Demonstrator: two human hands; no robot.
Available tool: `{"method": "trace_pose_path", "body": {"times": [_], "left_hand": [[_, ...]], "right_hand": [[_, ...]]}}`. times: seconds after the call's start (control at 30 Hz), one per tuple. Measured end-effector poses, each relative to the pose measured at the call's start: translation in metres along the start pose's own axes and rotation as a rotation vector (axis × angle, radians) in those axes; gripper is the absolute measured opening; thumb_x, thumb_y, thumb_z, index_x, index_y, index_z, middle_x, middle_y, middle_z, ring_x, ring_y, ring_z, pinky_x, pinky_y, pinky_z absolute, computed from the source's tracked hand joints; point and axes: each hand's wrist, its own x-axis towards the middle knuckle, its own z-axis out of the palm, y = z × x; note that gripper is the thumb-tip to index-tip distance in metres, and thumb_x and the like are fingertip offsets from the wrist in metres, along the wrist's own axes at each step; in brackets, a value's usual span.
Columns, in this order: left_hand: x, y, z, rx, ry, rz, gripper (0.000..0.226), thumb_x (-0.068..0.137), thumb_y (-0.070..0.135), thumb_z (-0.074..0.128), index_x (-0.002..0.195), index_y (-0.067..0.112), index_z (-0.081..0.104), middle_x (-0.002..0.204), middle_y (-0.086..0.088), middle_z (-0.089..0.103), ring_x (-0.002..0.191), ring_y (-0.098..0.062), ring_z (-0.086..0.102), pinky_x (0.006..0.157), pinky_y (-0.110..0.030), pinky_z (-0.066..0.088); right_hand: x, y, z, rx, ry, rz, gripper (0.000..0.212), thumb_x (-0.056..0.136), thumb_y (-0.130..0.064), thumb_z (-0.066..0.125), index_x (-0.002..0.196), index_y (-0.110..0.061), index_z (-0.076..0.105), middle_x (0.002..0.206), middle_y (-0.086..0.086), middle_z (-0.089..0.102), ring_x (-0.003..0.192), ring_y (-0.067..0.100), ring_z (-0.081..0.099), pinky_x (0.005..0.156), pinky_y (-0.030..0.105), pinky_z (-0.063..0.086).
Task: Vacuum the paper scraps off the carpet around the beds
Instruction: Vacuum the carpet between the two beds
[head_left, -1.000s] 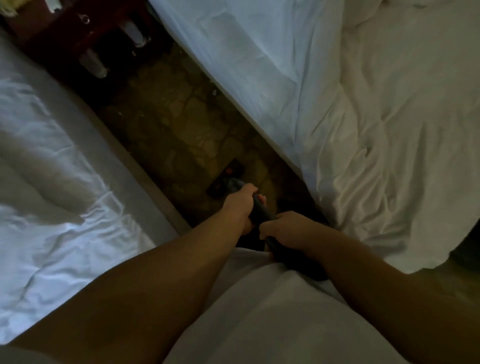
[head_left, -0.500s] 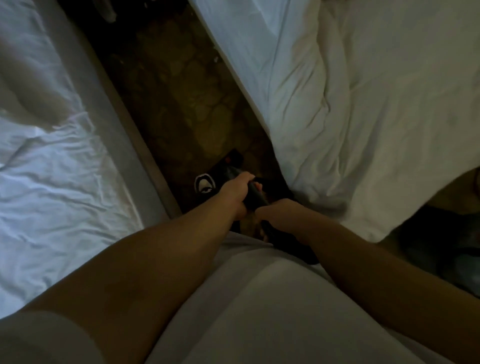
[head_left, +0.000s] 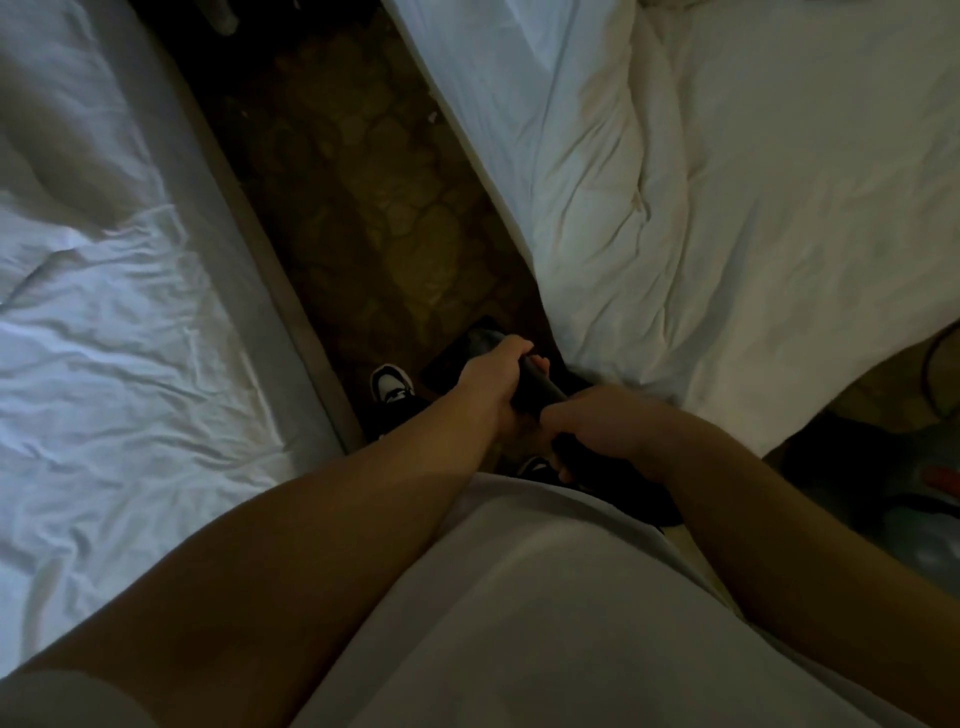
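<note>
Left bed (head_left: 130, 312): more of its white sheet is in view than a second ago, and the dark nightstand at the head of the aisle has dropped out of frame. The person looks to have backed toward the foot end.

Patterned carpet (head_left: 374, 208) runs between the beds. One pale paper scrap (head_left: 430, 118) still lies far up the aisle, just beside the right bed's edge. Too dim to tell if there are others.

A black-and-white shoe (head_left: 392, 382) has newly come into view near the left bed frame.

Left hand (head_left: 498, 384) stays wrapped round the black vacuum wand (head_left: 535, 387), fingers curled. The floor head (head_left: 480, 338) sits on the carpet just ahead of it, well short of the scrap.

Right hand (head_left: 602, 421) grips the same wand just behind, also curled tight. The grip is unchanged.

Right bed (head_left: 727, 208): its corner and the floor beyond now show.

Judgement: a pull-back stroke. The far scrap is not yet collected, so another push forward is needed.
</note>
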Motion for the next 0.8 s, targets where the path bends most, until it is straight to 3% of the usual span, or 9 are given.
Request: {"method": "trace_pose_path", "body": {"times": [0.1,0.23,0.3,0.43,0.5,0.8], "left_hand": [[0.001,0.024,-0.010,-0.017,0.014,0.043,0.012,0.095,0.015,0.065,0.097,0.004,0.059,0.072,-0.008,0.060,0.063,-0.018,0.059,0.058,-0.036,0.051],[0.013,0.070,-0.048,-0.057,0.055,0.084,0.013,0.094,0.014,0.067,0.098,0.005,0.058,0.074,-0.008,0.062,0.067,-0.019,0.061,0.070,-0.039,0.054],[0.021,0.099,-0.069,-0.091,0.068,0.092,0.011,0.095,0.013,0.066,0.095,0.006,0.057,0.074,-0.008,0.061,0.067,-0.019,0.061,0.072,-0.039,0.053],[0.039,0.169,-0.112,-0.090,0.112,0.100,0.012,0.096,0.015,0.065,0.091,0.006,0.057,0.073,-0.006,0.061,0.067,-0.018,0.060,0.069,-0.038,0.052],[0.049,0.204,-0.135,-0.068,0.123,0.103,0.012,0.096,0.016,0.064,0.091,0.007,0.058,0.072,-0.006,0.061,0.067,-0.019,0.060,0.068,-0.037,0.052],[0.078,0.319,-0.200,-0.067,0.117,0.069,0.015,0.094,0.020,0.067,0.096,0.007,0.061,0.067,-0.005,0.065,0.070,-0.020,0.062,0.074,-0.038,0.054]], "right_hand": [[0.014,-0.019,0.008,0.001,-0.005,-0.022,0.020,0.096,-0.017,0.067,0.095,0.002,0.071,0.069,0.014,0.073,0.053,0.021,0.070,0.053,0.029,0.057],[0.042,-0.065,0.038,-0.046,-0.021,-0.071,0.018,0.088,-0.018,0.072,0.092,-0.001,0.074,0.086,0.021,0.078,0.074,0.034,0.075,0.079,0.051,0.064],[0.057,-0.094,0.056,-0.075,-0.031,-0.087,0.022,0.086,-0.021,0.074,0.095,-0.001,0.074,0.095,0.023,0.078,0.084,0.040,0.077,0.084,0.055,0.063],[0.091,-0.162,0.092,-0.054,-0.062,-0.100,0.019,0.091,-0.015,0.071,0.099,0.001,0.071,0.085,0.020,0.076,0.066,0.027,0.072,0.062,0.035,0.061],[0.106,-0.198,0.111,-0.047,-0.066,-0.094,0.021,0.092,-0.015,0.071,0.102,0.004,0.072,0.081,0.018,0.074,0.061,0.024,0.071,0.057,0.032,0.058],[0.151,-0.312,0.169,-0.036,-0.082,-0.056,0.019,0.093,-0.019,0.072,0.102,-0.002,0.073,0.089,0.015,0.074,0.068,0.023,0.072,0.061,0.033,0.058]]}}
